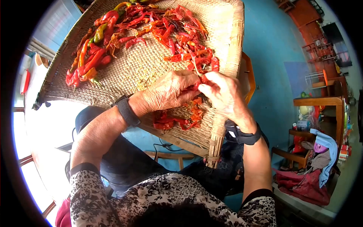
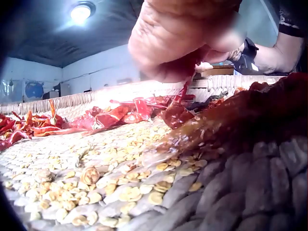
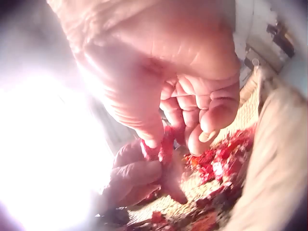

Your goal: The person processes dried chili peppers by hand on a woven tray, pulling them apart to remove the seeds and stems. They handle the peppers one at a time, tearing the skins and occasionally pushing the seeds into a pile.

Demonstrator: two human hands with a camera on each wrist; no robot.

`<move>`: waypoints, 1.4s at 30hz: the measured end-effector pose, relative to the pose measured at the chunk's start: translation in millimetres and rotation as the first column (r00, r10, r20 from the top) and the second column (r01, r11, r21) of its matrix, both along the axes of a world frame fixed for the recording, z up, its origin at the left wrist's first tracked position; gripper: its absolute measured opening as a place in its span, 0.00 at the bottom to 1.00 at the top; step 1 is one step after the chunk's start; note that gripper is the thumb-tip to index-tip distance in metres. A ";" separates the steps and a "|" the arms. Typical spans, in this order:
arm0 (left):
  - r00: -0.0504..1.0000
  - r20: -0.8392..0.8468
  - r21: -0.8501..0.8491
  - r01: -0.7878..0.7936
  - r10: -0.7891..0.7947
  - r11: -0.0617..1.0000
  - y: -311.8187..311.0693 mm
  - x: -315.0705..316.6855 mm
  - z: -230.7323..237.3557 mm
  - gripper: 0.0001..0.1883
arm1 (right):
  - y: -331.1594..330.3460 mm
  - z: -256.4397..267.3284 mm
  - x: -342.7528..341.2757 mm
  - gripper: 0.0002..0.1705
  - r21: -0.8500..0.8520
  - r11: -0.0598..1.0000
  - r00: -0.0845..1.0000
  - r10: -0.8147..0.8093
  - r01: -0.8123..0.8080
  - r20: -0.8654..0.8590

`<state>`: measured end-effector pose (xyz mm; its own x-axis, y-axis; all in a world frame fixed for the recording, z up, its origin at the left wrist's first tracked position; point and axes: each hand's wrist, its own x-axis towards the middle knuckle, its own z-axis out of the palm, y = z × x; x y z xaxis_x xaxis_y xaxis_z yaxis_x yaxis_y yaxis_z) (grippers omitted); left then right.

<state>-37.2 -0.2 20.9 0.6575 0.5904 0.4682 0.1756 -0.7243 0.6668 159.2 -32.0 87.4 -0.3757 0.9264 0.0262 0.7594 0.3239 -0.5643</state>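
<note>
Both hands meet over the right part of a woven tray (image 1: 124,72). The left hand (image 1: 166,90) curls its fingers round a red dried pepper (image 1: 193,85). Thumb and fingers of the right hand (image 1: 227,92) pinch the same pepper, close to its pale stem (image 1: 196,66). In the right wrist view the red pepper (image 3: 166,147) lies between the fingertips of the right hand (image 3: 163,72) and the left hand (image 3: 134,178). Below the left hand (image 2: 178,43), in the left wrist view, pale seeds (image 2: 130,192) are scattered on the weave.
Red pepper pieces (image 1: 177,34) cover the tray's far part, with whole red and green peppers (image 1: 92,60) at its left. More pieces (image 1: 170,122) lie at the near edge. An orange-rimmed container (image 1: 247,77) stands beyond the right rim, and a wooden chair (image 1: 298,151) holds cloths.
</note>
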 end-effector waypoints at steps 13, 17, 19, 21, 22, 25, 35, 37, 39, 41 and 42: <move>0.996 0.000 -0.011 -0.084 0.084 0.996 2.2 -8.1 0.7 0.06 | 18.8 10.9 43.1 0.07 0.437 0.869 0.973 -0.210 0.231 -0.098; 0.995 -0.025 0.033 -0.095 0.096 0.995 8.0 -6.5 -7.7 0.09 | 14.0 20.7 69.2 0.07 0.524 0.805 0.928 -0.367 0.278 0.071; 0.994 -0.014 0.031 -0.110 0.111 0.993 7.7 -5.3 -5.5 0.07 | 11.2 21.4 78.0 0.10 0.531 0.801 0.889 -0.422 0.275 0.177; 0.993 -0.014 0.016 -0.117 0.117 0.993 7.9 -4.6 -1.9 0.06 | 9.3 17.5 78.7 0.10 0.498 0.827 0.904 -0.390 0.261 0.173; 0.994 -0.015 0.015 -0.109 0.109 0.994 8.0 -3.4 -1.1 0.06 | 7.8 15.5 76.8 0.11 0.466 0.852 0.920 -0.352 0.240 0.170; 0.997 0.053 -0.018 -0.058 0.059 0.998 6.9 -0.1 1.3 0.07 | 1.6 14.4 50.1 0.15 0.328 0.941 0.993 -0.108 0.086 0.049; 0.965 0.261 -0.274 0.077 -0.003 0.958 -6.4 1.6 9.0 0.06 | -3.9 -5.8 1.7 0.08 0.115 0.980 0.984 0.170 -0.164 -0.051; 0.967 0.254 -0.275 0.077 -0.005 0.958 -4.9 -0.5 10.1 0.06 | -1.5 -9.6 0.1 0.08 0.116 0.978 0.979 0.183 -0.173 -0.085; 0.973 0.231 -0.270 0.082 -0.018 0.959 -3.5 -1.6 11.4 0.07 | 0.6 -7.9 1.6 0.07 0.172 0.967 0.982 0.189 -0.186 -0.002; 0.981 0.195 -0.272 0.037 0.017 0.962 -2.3 -2.2 11.0 0.07 | 2.2 -3.0 5.2 0.07 0.224 0.969 0.993 0.113 -0.104 -0.028; 0.986 0.158 -0.271 -0.002 0.047 0.962 -1.7 -3.0 10.3 0.07 | 3.6 -1.3 9.9 0.07 0.244 0.969 0.998 0.056 -0.046 -0.032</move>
<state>-40.3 -1.9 31.2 0.5698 0.7244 0.3882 0.0649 -0.5105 0.8574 169.1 -28.4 86.2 -0.4167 0.8700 0.2635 0.7173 0.4928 -0.4926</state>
